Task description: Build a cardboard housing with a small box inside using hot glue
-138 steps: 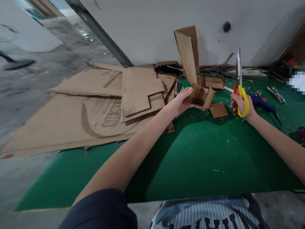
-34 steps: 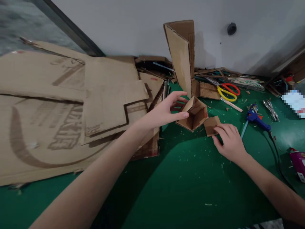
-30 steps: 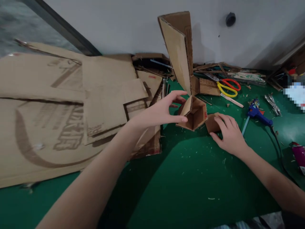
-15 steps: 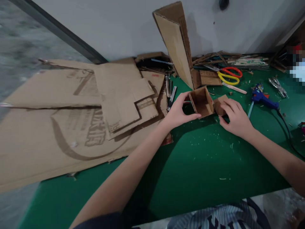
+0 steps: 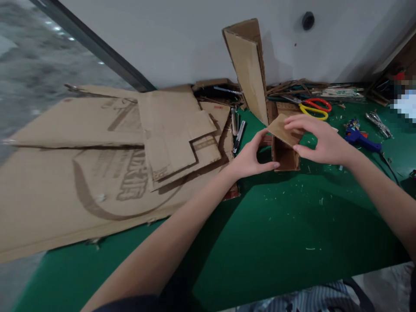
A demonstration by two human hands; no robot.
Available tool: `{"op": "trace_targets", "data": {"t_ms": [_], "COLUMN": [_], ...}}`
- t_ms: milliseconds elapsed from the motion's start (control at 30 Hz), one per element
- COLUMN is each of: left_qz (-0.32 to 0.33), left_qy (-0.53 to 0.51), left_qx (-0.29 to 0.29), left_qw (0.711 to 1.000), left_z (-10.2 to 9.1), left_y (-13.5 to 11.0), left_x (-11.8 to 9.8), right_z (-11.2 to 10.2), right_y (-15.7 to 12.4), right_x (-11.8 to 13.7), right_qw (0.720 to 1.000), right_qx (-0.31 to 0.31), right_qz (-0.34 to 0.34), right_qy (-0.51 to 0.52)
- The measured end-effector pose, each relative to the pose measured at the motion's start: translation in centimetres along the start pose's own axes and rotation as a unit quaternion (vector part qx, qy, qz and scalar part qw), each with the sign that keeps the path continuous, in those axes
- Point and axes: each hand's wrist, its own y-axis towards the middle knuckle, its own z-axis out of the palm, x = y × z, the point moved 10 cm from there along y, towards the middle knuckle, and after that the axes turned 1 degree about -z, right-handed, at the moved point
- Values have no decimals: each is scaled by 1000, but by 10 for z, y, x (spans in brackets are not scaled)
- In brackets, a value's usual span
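Observation:
A small open-topped cardboard box [image 5: 286, 161] stands on the green table. My left hand [image 5: 251, 158] grips its left side, thumb at the near corner and fingers behind. In my right hand [image 5: 320, 138] is a cardboard piece [image 5: 282, 129], pinched between thumb and fingers. That piece is tilted over the far part of the box and covers some of its opening. Whether its edge touches the box I cannot tell. Just behind, a tall folded cardboard piece [image 5: 248, 71] stands upright near the wall.
Large cardboard sheets [image 5: 97, 182] cover the left of the table [image 5: 260, 242]. Box cutters [image 5: 239, 136] lie beside them. Red-and-yellow scissors [image 5: 313, 110], a blue glue gun [image 5: 362, 139] with its cord and a clear packet [image 5: 378, 123] are at the right. Cardboard scraps [image 5: 292, 88] line the wall.
My right hand has lifted the cardboard piece from beside the box and brought it left, over the opening. My left hand keeps its hold on the box. The camera view has shifted slightly.

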Motion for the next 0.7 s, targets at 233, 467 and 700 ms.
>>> {"op": "trace_targets", "data": {"t_ms": [233, 467, 700], "left_qz": [-7, 74, 142], "left_qy": [57, 176, 229], "left_qx": [-74, -184, -194], "left_qw": [996, 964, 943], "left_z": [-15, -35, -33], "left_y": [-3, -12, -14], "left_x": [-1, -3, -6], "right_z": [-6, -1, 11], "right_y": [1, 5, 5], "right_x": [-15, -3, -3], "right_qw": [997, 999, 999], "right_qx": [42, -36, -46], "right_qz": [38, 26, 12], "right_qy": [55, -17, -23]}}
